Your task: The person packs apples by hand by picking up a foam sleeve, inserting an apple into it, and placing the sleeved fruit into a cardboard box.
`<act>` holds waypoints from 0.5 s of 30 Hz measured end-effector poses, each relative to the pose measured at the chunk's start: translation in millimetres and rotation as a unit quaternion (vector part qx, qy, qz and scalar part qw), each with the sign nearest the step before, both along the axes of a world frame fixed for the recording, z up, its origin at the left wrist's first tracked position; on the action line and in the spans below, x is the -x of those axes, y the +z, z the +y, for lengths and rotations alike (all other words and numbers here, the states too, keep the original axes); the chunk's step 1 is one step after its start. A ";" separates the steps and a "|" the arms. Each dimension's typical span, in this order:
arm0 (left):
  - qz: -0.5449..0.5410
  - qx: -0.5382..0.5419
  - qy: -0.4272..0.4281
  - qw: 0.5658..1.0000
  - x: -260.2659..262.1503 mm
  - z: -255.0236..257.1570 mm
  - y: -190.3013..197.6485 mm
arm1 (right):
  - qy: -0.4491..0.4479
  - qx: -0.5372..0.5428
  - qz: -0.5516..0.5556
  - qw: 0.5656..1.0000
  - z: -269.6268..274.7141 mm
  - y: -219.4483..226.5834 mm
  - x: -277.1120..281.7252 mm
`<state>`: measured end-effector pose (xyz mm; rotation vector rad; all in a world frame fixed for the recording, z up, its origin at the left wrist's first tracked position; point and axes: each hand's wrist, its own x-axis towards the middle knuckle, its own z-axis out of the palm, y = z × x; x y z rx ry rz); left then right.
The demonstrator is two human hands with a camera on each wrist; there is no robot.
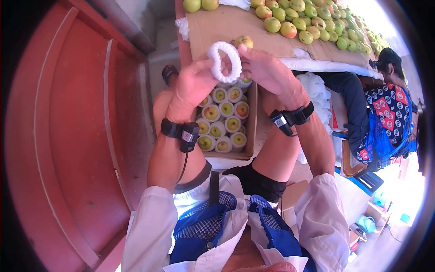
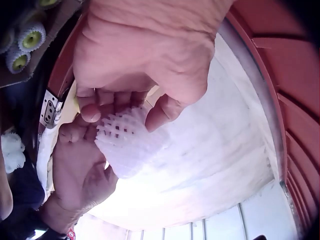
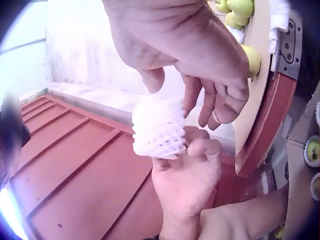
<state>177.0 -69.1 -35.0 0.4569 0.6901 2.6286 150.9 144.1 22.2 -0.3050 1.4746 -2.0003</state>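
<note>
A white foam fruit net (image 1: pixel 225 62), its round mouth spread wide, is up between both hands over the box. My left hand (image 1: pixel 195 84) pinches it at one side, thumb on the outside in the left wrist view. Beside it, my right hand (image 1: pixel 267 75) has its thumb raised and fingers loosely bent, fingertips close to the net's edge in the right wrist view. A yellowish apple (image 1: pixel 244 41) sits just beyond the net on the cardboard-covered table. Below the hands, a cardboard box (image 1: pixel 250 136) holds rows of apples (image 1: pixel 226 109) in foam nets.
Many loose apples (image 1: pixel 312 22) are heaped on the cardboard sheet (image 1: pixel 217 27) at the back. A red metal panel (image 1: pixel 81 136) stands at the left. White foam nets (image 1: pixel 317 95) are piled right of the box. Another person (image 1: pixel 389 104) is at the far right.
</note>
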 end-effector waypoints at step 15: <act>-0.022 0.188 -0.011 0.982 12.1 6.4 -6.5 | -0.082 0.109 -0.026 0.990 26.5 -27.9 -9.8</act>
